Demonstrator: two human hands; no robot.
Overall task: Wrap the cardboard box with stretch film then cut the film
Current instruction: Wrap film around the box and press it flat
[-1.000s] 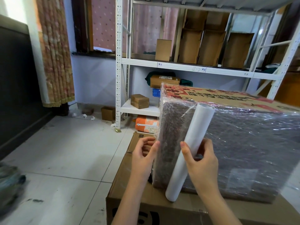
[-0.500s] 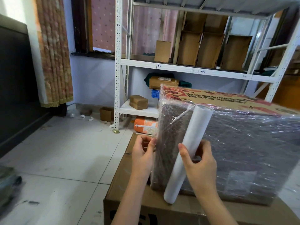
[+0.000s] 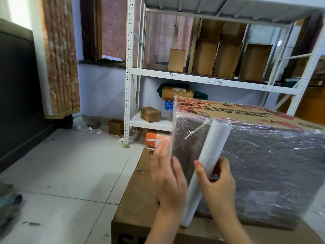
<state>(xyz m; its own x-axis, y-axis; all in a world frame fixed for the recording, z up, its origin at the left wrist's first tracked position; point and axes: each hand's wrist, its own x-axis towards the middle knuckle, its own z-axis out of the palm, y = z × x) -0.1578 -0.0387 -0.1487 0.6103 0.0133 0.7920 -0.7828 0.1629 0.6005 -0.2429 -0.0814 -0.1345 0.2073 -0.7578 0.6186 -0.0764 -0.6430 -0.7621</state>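
The stretch film roll (image 3: pixel 205 171) leans against the wrapped cardboard box (image 3: pixel 260 155), its long axis near upright, upper end tilted right and away from me, lower end resting on the flat carton (image 3: pixel 140 196) beneath; my right hand (image 3: pixel 218 185) curls around the roll's middle, thumb in front, fingers (image 3: pixel 226 166) behind; my left hand (image 3: pixel 168 175), motion-blurred, is spread flat and holds nothing, at the box's film-covered left corner; contact there I cannot tell.
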